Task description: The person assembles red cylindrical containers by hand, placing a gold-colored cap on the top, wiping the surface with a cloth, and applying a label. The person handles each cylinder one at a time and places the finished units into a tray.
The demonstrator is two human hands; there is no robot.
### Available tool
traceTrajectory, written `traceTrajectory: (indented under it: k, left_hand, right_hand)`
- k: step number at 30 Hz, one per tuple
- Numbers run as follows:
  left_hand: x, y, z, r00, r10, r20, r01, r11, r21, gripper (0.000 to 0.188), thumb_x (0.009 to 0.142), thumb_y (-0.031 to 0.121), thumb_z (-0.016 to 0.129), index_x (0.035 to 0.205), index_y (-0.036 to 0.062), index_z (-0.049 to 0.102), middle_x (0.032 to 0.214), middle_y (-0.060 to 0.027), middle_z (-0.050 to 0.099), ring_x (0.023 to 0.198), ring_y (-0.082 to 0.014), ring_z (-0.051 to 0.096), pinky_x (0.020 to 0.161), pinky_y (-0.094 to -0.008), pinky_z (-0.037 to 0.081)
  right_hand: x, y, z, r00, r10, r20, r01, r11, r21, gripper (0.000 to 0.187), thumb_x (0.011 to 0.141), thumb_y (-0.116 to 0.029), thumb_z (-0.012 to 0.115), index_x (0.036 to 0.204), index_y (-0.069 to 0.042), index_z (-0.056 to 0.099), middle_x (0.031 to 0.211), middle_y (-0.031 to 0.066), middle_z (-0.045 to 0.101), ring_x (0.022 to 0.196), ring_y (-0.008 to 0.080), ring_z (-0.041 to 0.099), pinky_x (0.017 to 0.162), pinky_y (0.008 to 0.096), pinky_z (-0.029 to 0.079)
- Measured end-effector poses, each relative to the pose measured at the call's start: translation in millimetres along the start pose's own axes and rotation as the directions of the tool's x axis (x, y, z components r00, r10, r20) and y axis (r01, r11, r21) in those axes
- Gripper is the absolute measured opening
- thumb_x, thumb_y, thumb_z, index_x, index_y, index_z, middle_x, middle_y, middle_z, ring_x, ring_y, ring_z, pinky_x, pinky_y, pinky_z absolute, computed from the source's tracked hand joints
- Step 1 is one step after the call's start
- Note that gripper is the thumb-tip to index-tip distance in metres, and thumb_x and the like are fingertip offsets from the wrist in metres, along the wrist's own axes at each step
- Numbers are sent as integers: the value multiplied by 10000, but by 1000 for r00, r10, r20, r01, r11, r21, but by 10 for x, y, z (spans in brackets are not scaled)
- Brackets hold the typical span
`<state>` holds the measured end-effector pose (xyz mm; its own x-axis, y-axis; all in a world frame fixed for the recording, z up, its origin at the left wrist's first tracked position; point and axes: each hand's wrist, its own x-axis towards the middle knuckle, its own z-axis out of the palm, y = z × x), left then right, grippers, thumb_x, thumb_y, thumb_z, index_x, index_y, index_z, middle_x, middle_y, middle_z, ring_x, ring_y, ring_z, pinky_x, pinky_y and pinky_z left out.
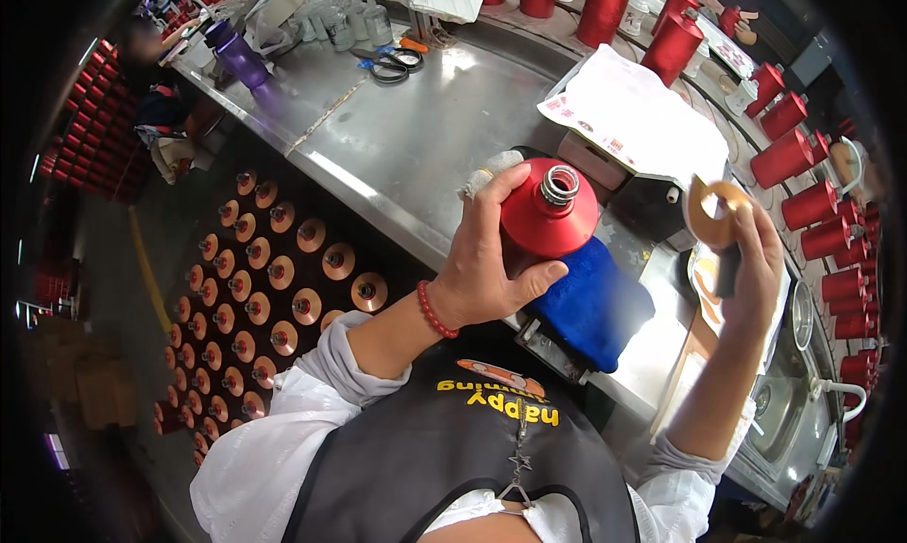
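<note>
My left hand (484, 260) is wrapped round a red bottle (547, 224) with a bare threaded silver neck, tilted so its mouth faces me. A pale finger cover shows on that hand, and a red bead bracelet circles the wrist. Off to the right, my right hand (756, 260) pinches a flat gold ring-shaped label (710, 224) with a hole in its middle. Bottle and label are apart. Below the bottle lies a blue cloth pad (593, 302) at the bench edge.
The steel bench (416, 146) holds black scissors (389, 65), a purple bottle (236, 57) and a white sheet (633, 109) over a box. Red bottles (671, 47) line a curving conveyor behind and right. Several gold-shouldered bottles (281, 271) stand at lower left. A sink (779, 415) is at right.
</note>
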<state>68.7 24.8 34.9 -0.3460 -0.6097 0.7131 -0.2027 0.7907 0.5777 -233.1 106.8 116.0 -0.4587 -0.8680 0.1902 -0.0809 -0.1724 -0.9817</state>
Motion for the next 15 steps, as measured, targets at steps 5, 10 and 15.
traceTrajectory:
  k: [5, 10, 15]
  left_hand:
    - [-8, 32, -107, 997, -13, 72, 18, 997, -72, 907, 821, 350, 814, 1466, -28, 300, 1392, -201, 446, 1305, -283, 465, 1109, -411, 366]
    - [124, 18, -228, 950, -182, 254, 313, 554, -772, 849, 919, 460, 705, 1474, -28, 286, 1482, -168, 398, 1384, -237, 395, 1141, -396, 334]
    - [250, -31, -194, 926, -284, 247, 352, 420, -836, 411, 997, 284, 637, 1269, 13, 491, 1280, -109, 575, 1142, -130, 551, 1008, -299, 443]
  right_hand:
    - [-315, -446, 1139, 977, -124, 172, 42, 909, 416, 276, 995, -156, 636, 1201, 27, 655, 1058, 63, 683, 963, 100, 638, 856, 256, 504]
    - [-495, -92, 1313, 951, -186, 246, 135, 968, 209, 222, 971, -139, 671, 817, 5, 601, 1180, 110, 582, 1069, 140, 522, 939, 272, 412]
    - [-448, 144, 1369, 970, -130, 205, 105, 986, 131, 197, 961, -121, 658, 818, 8, 618, 1168, 110, 563, 1101, 142, 506, 938, 264, 400]
